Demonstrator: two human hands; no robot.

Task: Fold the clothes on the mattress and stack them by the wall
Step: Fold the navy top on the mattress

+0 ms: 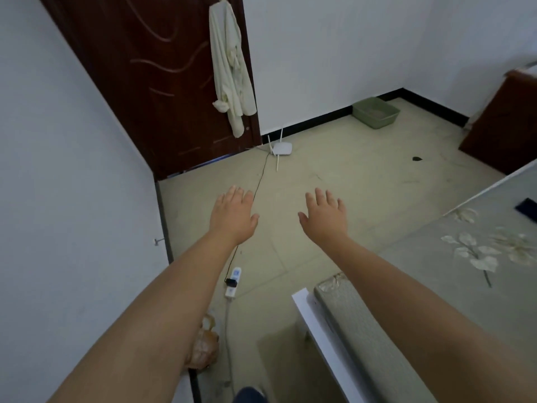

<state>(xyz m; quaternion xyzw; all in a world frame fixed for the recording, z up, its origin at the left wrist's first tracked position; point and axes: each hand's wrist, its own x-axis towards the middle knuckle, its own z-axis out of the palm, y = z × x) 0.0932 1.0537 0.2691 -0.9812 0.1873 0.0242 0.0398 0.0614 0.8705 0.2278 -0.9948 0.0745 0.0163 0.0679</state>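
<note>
Mattress edge, hands spread over floor

A pale tiled floor is seen bearing a white router, a green plastic tray by the wall, and a white power strip; a grey flower-printed mattress is lying at the right.

Bare floor ahead; mattress rightward

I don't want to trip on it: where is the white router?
In the head view, the white router sits on the floor against the far wall's black baseboard, just right of the brown door.
</note>
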